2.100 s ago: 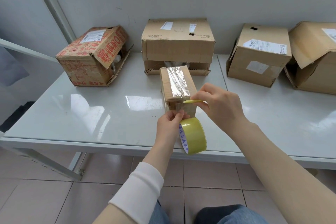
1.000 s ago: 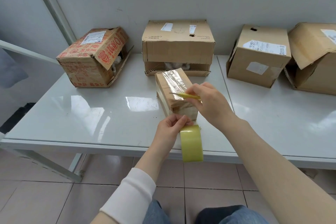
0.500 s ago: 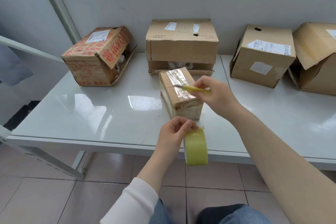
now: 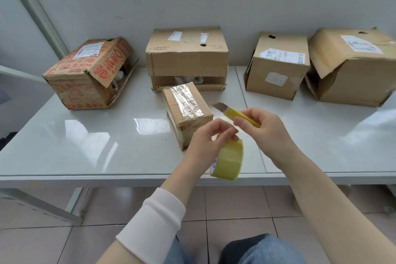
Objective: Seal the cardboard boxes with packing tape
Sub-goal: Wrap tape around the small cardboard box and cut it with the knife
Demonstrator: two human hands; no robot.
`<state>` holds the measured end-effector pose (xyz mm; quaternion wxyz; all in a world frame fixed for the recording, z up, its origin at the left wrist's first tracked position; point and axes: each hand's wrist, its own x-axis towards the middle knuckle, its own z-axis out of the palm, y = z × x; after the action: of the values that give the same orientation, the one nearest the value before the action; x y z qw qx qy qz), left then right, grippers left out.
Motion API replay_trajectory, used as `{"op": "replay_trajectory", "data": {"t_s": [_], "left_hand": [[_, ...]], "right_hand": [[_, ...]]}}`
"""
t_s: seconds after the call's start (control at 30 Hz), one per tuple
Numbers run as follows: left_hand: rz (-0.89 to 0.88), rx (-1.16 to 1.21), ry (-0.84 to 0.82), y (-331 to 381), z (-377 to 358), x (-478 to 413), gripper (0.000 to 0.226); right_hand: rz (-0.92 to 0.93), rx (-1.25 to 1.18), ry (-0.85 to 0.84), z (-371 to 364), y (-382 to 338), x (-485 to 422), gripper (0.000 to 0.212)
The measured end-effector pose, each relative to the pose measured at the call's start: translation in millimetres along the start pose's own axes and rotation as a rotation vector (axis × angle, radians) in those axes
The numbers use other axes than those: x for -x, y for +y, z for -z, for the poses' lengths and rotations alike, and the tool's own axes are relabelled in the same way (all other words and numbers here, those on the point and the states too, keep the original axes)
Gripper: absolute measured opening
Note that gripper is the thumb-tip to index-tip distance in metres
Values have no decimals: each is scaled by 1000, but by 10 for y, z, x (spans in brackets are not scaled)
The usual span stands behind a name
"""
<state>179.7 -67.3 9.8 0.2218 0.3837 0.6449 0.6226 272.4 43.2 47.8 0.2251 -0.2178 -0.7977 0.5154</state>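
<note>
Centre of the frame: the small box [image 4: 189, 113] is lying on the white table [image 4: 85, 146], its long axis running from upper left down toward lower centre, with a clear tape strip [image 4: 185, 100] lying along that axis over the top face. The left hand [image 4: 205, 141] is hovering just below and right of the box's near end. Its fingers are curling over the rim of the yellow tape roll [image 4: 228, 162] and gripping it, so that the roll is hanging below the knuckles. The right hand [image 4: 267, 133] is sitting further right, thumb and fingers pinching the yellow handle of the utility knife [image 4: 241, 115]. The bared blade [image 4: 218, 105] is pointing up and left toward the box's right flank without touching it. The left hand is thus lying nearer the box (whether a free tail of tape is joining roll to box cannot be told). The larger boxes [image 4: 186, 55] are waiting along the wall in the upper half of the frame, well apart from both hands. Sealing one is likely calling for the roll to travel up the frame.
</note>
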Motion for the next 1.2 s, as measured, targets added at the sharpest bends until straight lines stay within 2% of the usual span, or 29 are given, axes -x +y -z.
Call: {"op": "replay_trajectory", "data": {"t_s": [0.13, 0.17, 0.3, 0.4, 0.43, 0.47, 0.53, 0.57, 0.63, 0.73, 0.83, 0.9, 1.03, 1.2], "left_hand": [[22, -26, -55, -33, -100, -90, 1], [28, -28, -58, -36, -133, -108, 5], [65, 67, -83, -49, -280, -195, 26], [182, 150, -45, -57, -357, -285, 67], [210, 125, 1, -70, -377, -318, 71], [212, 54, 47, -87, -383, -343, 65], [194, -101, 62, -141, -421, -381, 33], [202, -110, 37, -173, -455, -395, 20], [252, -50, 10, -249, -537, -414, 10], [313, 85, 80, -331, -647, -474, 6], [334, 126, 97, -362, -749, -534, 7], [334, 123, 93, -356, -791, -580, 8], [328, 68, 59, -318, -843, -656, 9], [326, -6, 6, -292, -854, -701, 5]], "right_hand": [[-13, -97, 104, 83, 112, -2, 6], [-25, -126, 136, 98, 138, -4, 6], [-90, -230, 228, 165, 215, -56, 7], [-124, -328, 258, 232, 250, -106, 4], [-135, -368, 258, 260, 266, -119, 5], [-149, -391, 255, 278, 284, -128, 6], [-198, -385, 263, 318, 338, -159, 5], [-224, -366, 279, 342, 375, -181, 4], [-257, -281, 335, 401, 492, -243, 7], [-331, -47, 400, 499, 716, -305, 17], [-449, 155, 317, 562, 897, -334, 41], [-513, 144, 264, 596, 963, -350, 49], [-596, 102, 216, 665, 1062, -424, 48], [-534, 288, 191, 748, 1041, -405, 55]]}}
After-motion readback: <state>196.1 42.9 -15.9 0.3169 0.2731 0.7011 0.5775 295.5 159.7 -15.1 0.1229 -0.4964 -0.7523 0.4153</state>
